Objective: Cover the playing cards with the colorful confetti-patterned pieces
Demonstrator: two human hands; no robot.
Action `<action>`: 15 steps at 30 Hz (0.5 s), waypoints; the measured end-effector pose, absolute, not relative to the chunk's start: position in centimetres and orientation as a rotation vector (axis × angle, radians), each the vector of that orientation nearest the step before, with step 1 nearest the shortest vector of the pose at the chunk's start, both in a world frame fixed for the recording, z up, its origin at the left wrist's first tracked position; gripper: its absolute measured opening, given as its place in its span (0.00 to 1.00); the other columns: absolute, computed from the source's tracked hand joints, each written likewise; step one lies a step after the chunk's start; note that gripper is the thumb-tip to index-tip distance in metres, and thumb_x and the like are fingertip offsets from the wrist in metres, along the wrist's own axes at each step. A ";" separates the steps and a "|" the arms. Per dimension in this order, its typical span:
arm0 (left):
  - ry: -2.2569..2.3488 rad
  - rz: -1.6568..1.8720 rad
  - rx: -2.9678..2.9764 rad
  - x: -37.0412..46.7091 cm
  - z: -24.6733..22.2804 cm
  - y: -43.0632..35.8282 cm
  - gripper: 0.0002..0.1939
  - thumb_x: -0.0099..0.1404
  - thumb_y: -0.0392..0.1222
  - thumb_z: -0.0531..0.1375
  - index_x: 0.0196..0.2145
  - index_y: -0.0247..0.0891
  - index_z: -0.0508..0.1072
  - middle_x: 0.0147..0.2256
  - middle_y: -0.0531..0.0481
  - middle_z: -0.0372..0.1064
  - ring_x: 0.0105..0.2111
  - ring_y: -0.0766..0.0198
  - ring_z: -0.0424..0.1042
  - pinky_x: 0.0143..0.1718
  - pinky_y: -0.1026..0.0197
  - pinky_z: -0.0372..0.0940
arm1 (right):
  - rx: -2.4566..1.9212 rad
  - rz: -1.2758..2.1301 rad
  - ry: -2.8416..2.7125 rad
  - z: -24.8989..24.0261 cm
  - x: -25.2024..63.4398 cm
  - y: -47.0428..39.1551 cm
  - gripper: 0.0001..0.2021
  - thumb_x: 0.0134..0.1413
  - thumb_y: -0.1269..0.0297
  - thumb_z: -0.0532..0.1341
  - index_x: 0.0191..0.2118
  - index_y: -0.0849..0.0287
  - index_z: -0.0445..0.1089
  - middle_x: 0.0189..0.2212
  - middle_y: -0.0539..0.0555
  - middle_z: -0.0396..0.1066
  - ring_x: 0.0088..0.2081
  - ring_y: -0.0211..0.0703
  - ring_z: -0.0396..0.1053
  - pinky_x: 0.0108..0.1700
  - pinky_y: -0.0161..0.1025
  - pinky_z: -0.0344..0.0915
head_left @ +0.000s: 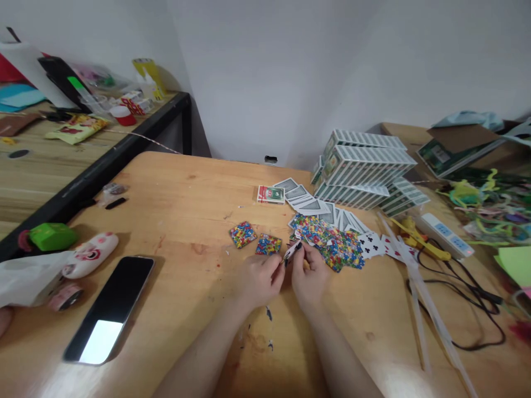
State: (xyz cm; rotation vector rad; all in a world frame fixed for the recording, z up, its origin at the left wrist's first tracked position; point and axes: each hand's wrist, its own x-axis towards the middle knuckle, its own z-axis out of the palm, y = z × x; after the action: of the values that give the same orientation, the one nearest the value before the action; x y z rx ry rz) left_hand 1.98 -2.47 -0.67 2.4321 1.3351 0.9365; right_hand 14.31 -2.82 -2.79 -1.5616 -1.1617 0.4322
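Between the fingertips of both hands is a small white playing card [291, 251] with dark marks, seen nearly edge-on. My left hand [259, 279] pinches its lower left end, and my right hand [309, 276] grips the other side. Just beyond the left hand lie two small squares with a multicoloured pattern, one [269, 244] close to the fingers and another [243, 234] farther left. A spread of multicoloured pieces [332, 240] lies beside the right hand. Behind it fan out face-down grey-backed cards [311, 205], and face-up cards [370, 244] lie at its right end.
A red-and-green card box [271, 194] lies near the far edge, left of stacked striped card cartons [369, 166]. A phone [110, 309] rests at left, near a green object [53, 236]. A power strip [446, 235], black cable [468, 298] and clear plastic strips [431, 309] occupy the right.
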 end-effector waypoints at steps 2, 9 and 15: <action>1.325 0.947 2.432 2.1 -0.5 -2.5 0.09 0.60 0.36 0.49 0.23 0.38 0.62 0.17 0.54 0.61 0.18 0.68 0.61 0.20 0.65 0.54 | -1.546 0.441 -1.160 -2.7 14.3 -2.9 0.12 0.54 0.62 0.52 0.40 0.61 0.68 0.33 0.57 0.72 0.35 0.43 0.71 0.39 0.41 0.67; 1.291 0.941 2.414 2.2 -0.4 -2.7 0.08 0.59 0.35 0.49 0.24 0.38 0.62 0.18 0.53 0.62 0.19 0.68 0.63 0.21 0.65 0.54 | -1.579 0.421 -1.172 -2.6 14.3 -2.9 0.11 0.54 0.62 0.52 0.38 0.60 0.67 0.32 0.57 0.72 0.33 0.42 0.70 0.37 0.40 0.67; 1.264 0.894 2.449 2.2 -0.6 -2.6 0.08 0.61 0.35 0.49 0.27 0.38 0.65 0.21 0.51 0.66 0.21 0.67 0.66 0.22 0.65 0.57 | -1.617 0.397 -1.164 -2.5 14.2 -3.0 0.10 0.54 0.62 0.52 0.38 0.61 0.66 0.32 0.57 0.72 0.34 0.43 0.70 0.37 0.39 0.67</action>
State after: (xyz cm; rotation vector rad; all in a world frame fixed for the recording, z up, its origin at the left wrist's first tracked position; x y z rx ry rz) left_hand 2.21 -2.63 -0.61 2.4490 1.2642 0.8936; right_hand 14.21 -3.04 -2.52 -1.6166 -1.1642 0.3969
